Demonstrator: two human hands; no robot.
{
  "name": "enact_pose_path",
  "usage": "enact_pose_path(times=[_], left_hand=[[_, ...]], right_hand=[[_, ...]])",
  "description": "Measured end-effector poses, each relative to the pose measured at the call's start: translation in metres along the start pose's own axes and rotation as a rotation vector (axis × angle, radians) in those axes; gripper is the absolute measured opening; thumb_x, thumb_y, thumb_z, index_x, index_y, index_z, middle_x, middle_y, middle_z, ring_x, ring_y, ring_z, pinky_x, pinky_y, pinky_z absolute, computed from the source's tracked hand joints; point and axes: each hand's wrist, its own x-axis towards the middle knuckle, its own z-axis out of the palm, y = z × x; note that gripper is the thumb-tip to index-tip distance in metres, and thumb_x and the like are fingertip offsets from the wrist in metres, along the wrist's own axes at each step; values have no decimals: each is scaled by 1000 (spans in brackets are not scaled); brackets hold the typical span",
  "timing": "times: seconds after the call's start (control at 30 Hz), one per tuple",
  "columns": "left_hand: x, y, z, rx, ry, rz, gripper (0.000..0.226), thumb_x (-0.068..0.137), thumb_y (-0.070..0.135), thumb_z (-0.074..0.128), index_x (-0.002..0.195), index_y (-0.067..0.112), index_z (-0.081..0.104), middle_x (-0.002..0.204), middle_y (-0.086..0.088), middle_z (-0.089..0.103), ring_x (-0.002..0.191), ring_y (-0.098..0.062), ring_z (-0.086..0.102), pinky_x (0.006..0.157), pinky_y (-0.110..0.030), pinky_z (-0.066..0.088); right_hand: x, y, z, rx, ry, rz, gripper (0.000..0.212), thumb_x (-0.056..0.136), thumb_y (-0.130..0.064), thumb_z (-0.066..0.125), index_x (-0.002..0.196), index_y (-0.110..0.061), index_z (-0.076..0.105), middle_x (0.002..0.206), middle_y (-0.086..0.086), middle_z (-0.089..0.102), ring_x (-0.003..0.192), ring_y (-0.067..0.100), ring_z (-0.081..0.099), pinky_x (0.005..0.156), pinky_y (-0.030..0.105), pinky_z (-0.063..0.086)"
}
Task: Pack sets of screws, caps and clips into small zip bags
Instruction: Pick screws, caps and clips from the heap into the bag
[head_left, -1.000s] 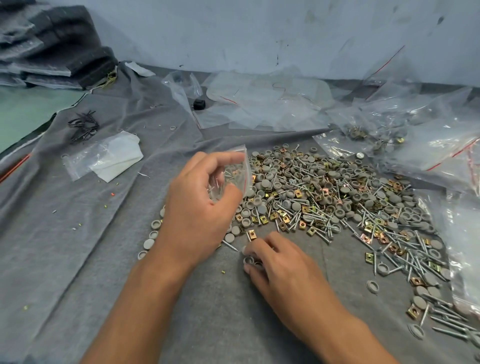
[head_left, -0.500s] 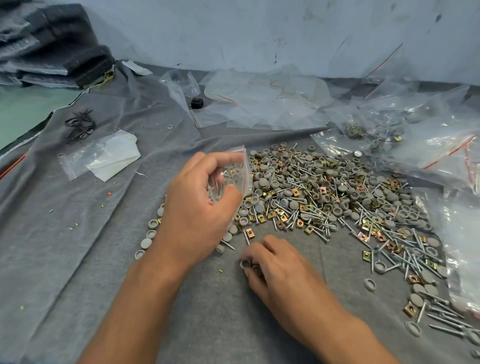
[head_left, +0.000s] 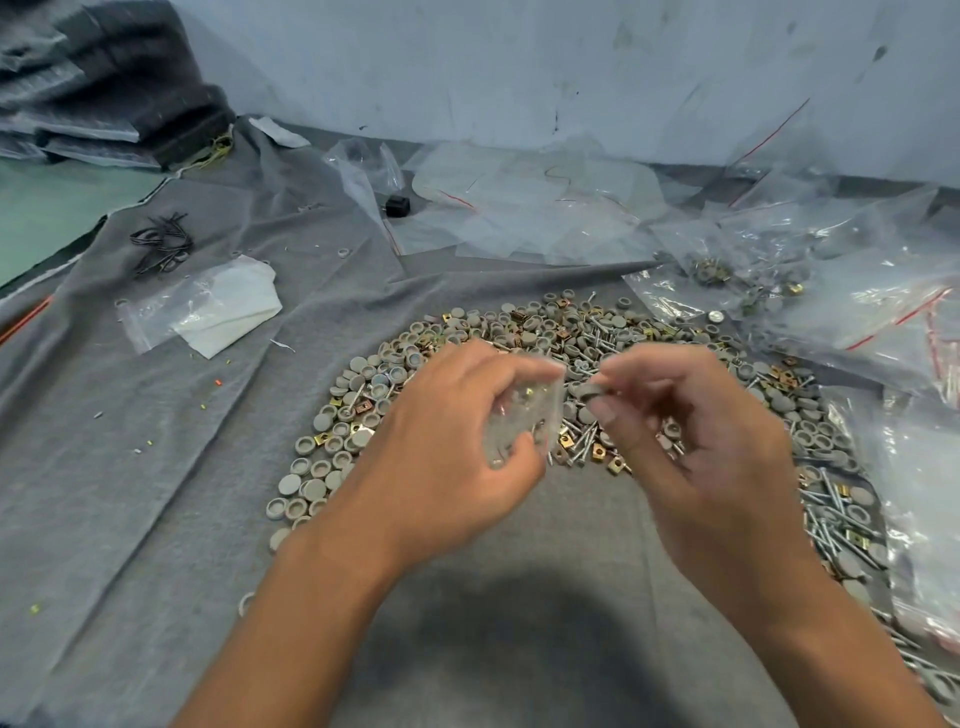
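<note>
Above the heap of grey plastic caps, silver screws and brass-coloured clips (head_left: 587, 364) on the grey-cloth counter (head_left: 156, 467), the left hand (head_left: 457, 457) pinches a small clear zip bag (head_left: 524, 415), its mouth turned toward the right hand (head_left: 696, 441). The right grip pinches grey caps (head_left: 584, 391) just beside that mouth. Loading caps looks to be the step in hand; next, they must slip inside without spilling. Motion blur hides the bag's contents and the cap count.

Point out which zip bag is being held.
The small zip bag gripped in the left hand; the other bags lie on the cloth.
</note>
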Motion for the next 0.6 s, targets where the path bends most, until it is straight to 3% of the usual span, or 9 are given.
enact_pose_path(times=[0.1,0.2,0.27,0.37,0.5,0.6], left_hand=[[0,6,7,11,-57,21,43,81,37,55,123,32,61,91,26,41,94,-2,46,79,-16,32],[1,9,10,3,-76,33,43,80,36,56,122,31,62,94,27,43,96,-3,47,83,-14,32],[1,10,12,9,-91,28,42,80,37,53,120,29,63,92,24,43,94,-5,47,82,-15,32],[1,10,14,11,-104,4,38,81,39,51,116,30,61,88,22,41,91,-5,46,75,-17,30],[1,9,15,-10,-82,2,42,82,35,56,124,38,58,90,27,41,95,-3,48,79,-15,33],[0,8,12,-10,-81,-18,44,83,34,59,128,38,59,91,28,43,97,0,47,81,-10,32]], right_hand=[[4,-4,-6,-89,-60,-131,11,97,-13,69,107,-17,70,101,-15,63,92,-1,60,81,13,44],[-1,-1,1,-141,-134,-125,13,94,-13,70,106,-12,74,103,-4,66,98,9,64,86,27,52],[-1,0,2,-136,-152,-106,17,91,-15,73,108,-13,74,105,-4,66,96,8,64,85,24,52],[1,-1,1,-89,-55,-35,21,86,-19,78,106,-16,72,100,-9,65,84,3,64,74,10,46],[4,1,0,-9,57,79,12,87,-25,76,97,-25,69,90,-17,65,80,5,66,68,11,48],[1,24,-14,-34,-42,334,9,89,-32,71,87,-36,64,79,-15,65,73,4,61,61,10,44]])
